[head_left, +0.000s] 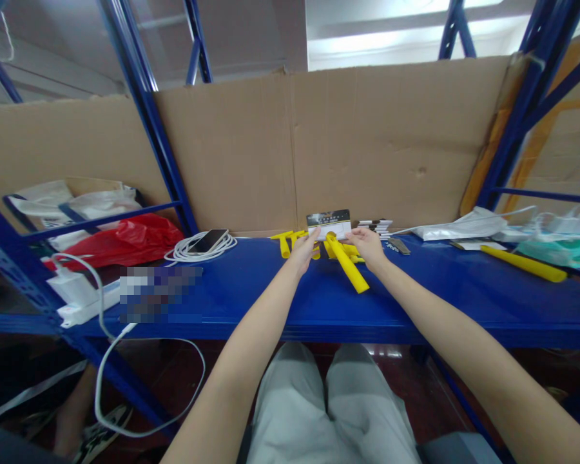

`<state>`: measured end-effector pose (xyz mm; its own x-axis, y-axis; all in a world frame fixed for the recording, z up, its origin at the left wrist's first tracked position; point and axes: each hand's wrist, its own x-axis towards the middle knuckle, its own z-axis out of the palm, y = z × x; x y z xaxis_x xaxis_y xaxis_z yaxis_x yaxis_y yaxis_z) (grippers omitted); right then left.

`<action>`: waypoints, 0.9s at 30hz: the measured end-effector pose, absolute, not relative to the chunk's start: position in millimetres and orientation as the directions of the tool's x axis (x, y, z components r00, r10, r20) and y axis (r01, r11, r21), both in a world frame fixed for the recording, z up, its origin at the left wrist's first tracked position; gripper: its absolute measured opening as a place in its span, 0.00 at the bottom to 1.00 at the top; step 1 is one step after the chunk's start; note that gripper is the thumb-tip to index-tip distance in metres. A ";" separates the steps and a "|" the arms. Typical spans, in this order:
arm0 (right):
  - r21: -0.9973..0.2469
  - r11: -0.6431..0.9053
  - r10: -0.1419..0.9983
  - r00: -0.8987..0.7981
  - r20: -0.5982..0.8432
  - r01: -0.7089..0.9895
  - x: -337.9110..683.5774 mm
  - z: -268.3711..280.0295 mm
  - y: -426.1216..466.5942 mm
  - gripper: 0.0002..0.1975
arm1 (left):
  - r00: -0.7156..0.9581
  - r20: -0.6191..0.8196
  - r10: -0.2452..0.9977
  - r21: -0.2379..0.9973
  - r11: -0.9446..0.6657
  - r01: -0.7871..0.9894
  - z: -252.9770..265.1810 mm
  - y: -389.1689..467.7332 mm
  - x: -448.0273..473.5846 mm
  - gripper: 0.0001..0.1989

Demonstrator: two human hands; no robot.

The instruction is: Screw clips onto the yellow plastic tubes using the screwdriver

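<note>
My left hand [303,252] grips the left edge of a black-and-white printed card [329,225]. On the card's right edge, the fingers of my right hand [368,246] are closed. A yellow tool with a tubular handle [350,269] sits between my hands, its rounded head overlapping the card's lower edge and its handle slanting toward me. Whether it is fixed to the card I cannot tell. More yellow pieces [285,247] lie beside and partly behind my left hand. Behind my right hand is a stack of printed cards [376,225], with small dark strips [397,245] beside it.
On the blue shelf [241,296] lie a phone [211,240] on coiled white cable [178,252], a red bag [125,241] and a power strip [84,309]. Rightward are a yellow tube [526,263] and white plastic wrapping [459,225]. A cardboard panel [232,154] stands behind.
</note>
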<state>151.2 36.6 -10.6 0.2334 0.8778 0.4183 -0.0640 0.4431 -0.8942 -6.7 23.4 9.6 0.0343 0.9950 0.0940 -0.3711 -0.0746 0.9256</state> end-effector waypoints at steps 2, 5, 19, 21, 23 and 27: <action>-0.891 0.449 0.878 0.219 0.425 -0.069 150.5 -10.8 35.8 0.06 | 0.029 0.103 0.994 0.911 -0.082 -0.404 8.9 24.1 -5.1 0.06; -0.883 0.464 0.875 0.198 0.442 -0.075 149.0 -11.7 34.4 0.07 | -0.026 0.074 0.997 0.894 -0.078 -0.441 9.4 24.7 -3.7 0.00; -0.806 0.540 0.777 0.224 0.588 0.242 147.5 -15.4 39.4 0.17 | -0.198 0.033 0.980 0.894 -0.118 -0.431 11.5 23.3 -6.4 0.19; -0.774 0.549 0.773 0.161 0.614 0.316 145.8 -15.2 34.2 0.14 | -0.220 0.050 0.974 0.901 -0.139 -0.411 10.1 23.1 -6.5 0.30; -0.703 0.578 0.750 0.069 0.657 0.415 142.9 -14.5 27.4 0.12 | -0.221 0.074 0.973 0.909 -0.157 -0.386 9.3 22.5 -6.6 0.36; -0.566 0.637 0.719 -0.141 0.680 0.524 134.3 -12.6 15.1 0.11 | -0.196 0.086 0.977 0.922 -0.152 -0.356 9.8 21.5 -7.4 0.34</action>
<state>134.3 15.1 -12.6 -0.1408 0.7194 0.6801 0.5236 0.6371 -0.5656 -7.4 21.5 9.8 -0.1962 0.9768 0.0857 -0.3558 -0.1524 0.9221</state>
